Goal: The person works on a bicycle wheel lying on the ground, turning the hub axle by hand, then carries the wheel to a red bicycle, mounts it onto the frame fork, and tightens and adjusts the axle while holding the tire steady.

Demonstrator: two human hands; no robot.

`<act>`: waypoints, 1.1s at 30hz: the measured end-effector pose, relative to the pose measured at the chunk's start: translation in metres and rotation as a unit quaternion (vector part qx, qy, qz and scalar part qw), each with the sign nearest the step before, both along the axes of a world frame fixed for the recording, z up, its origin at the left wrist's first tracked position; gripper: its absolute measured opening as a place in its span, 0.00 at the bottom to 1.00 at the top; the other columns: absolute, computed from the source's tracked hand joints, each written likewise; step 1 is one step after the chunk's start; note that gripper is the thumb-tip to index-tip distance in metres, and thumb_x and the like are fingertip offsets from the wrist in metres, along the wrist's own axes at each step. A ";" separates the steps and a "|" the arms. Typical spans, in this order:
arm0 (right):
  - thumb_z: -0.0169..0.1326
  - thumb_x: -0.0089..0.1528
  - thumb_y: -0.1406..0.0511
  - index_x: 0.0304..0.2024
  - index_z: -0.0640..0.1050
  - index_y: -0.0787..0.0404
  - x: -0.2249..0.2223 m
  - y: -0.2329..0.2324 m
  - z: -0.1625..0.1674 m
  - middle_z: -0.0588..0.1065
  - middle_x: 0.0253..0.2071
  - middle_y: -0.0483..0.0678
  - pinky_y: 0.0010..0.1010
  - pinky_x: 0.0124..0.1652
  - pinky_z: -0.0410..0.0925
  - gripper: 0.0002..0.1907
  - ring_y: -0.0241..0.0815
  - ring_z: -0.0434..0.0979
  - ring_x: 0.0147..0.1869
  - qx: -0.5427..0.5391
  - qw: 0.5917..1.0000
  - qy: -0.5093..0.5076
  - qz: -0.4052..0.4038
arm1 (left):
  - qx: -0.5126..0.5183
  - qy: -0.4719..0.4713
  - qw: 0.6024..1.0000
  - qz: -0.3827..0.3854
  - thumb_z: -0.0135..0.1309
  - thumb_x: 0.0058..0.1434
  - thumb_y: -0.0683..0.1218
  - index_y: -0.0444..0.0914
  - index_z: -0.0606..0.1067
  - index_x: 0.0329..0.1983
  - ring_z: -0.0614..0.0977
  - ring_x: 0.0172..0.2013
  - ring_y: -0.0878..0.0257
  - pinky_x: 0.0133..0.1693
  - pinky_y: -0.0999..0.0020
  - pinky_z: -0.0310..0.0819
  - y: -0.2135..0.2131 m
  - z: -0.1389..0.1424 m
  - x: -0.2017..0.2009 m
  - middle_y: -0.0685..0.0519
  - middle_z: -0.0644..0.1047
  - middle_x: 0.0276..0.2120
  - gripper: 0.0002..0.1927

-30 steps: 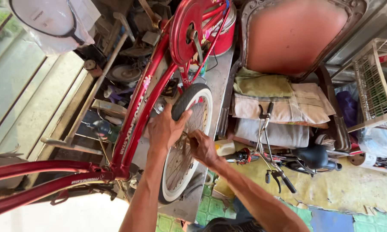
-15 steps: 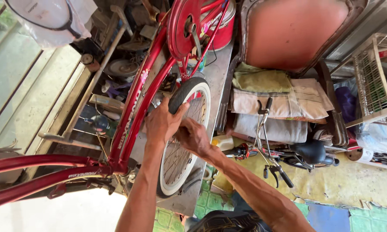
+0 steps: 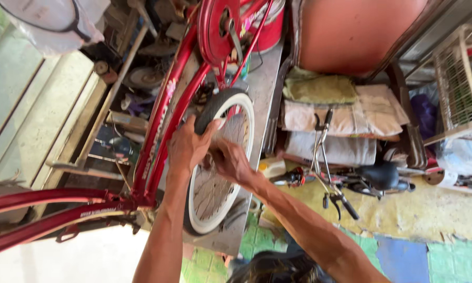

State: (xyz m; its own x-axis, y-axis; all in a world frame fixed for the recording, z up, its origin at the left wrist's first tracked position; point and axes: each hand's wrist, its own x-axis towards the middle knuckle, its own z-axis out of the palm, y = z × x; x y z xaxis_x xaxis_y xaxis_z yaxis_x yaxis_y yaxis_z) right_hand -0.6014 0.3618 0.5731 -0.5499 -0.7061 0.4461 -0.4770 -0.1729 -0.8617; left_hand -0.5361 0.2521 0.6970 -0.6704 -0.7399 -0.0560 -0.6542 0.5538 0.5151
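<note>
the red bicycle frame (image 3: 162,120) runs from the lower left up toward the top, which puts its wheel (image 3: 217,167), black tyre over a white rim, right where both hands can reach; the left hand (image 3: 189,147) lies on the tyre's upper edge just beside the frame tube, fingers curled over the rubber as if to steady or press it; the right hand (image 3: 230,160) sits against the spokes inside the rim, touching the left hand, and whether it pinches anything is hard to tell, since the fingers are hidden; right of the wheel a grey board (image 3: 262,89) leans, then folded cloths (image 3: 346,115) stacked flat, and below them a small black bicycle (image 3: 351,178) lies on its side.
</note>
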 end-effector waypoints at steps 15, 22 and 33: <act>0.59 0.59 0.73 0.39 0.72 0.63 0.005 0.006 0.014 0.73 0.30 0.52 0.43 0.29 0.69 0.09 0.55 0.77 0.30 -0.031 0.992 0.078 -0.096 | -0.021 0.008 1.000 0.005 0.49 0.59 0.74 0.41 0.76 0.53 0.82 0.45 0.36 0.47 0.44 0.74 0.013 -0.003 -0.017 0.35 0.82 0.39 0.36; 0.55 0.61 0.75 0.38 0.74 0.61 0.001 0.005 -0.004 0.74 0.32 0.53 0.43 0.29 0.68 0.06 0.56 0.77 0.29 -0.040 0.992 0.053 -0.110 | 0.011 -0.015 1.000 0.001 0.48 0.60 0.73 0.40 0.76 0.52 0.83 0.45 0.38 0.47 0.45 0.75 0.011 0.002 -0.016 0.36 0.82 0.38 0.36; 0.56 0.59 0.73 0.39 0.73 0.63 0.005 0.006 0.002 0.72 0.32 0.54 0.43 0.31 0.69 0.07 0.57 0.76 0.31 -0.070 0.987 0.082 -0.118 | -0.012 0.010 1.000 -0.013 0.49 0.61 0.72 0.39 0.75 0.53 0.82 0.44 0.35 0.46 0.42 0.73 0.008 -0.005 -0.018 0.35 0.81 0.38 0.35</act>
State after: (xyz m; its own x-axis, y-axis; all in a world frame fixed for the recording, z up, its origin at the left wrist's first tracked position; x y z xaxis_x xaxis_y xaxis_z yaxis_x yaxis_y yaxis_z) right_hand -0.5964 0.3674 0.5748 -0.6037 -0.4926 0.6268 -0.6492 -0.1526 -0.7452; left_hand -0.5537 0.2600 0.6923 -0.6904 -0.7230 -0.0241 -0.6286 0.5831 0.5147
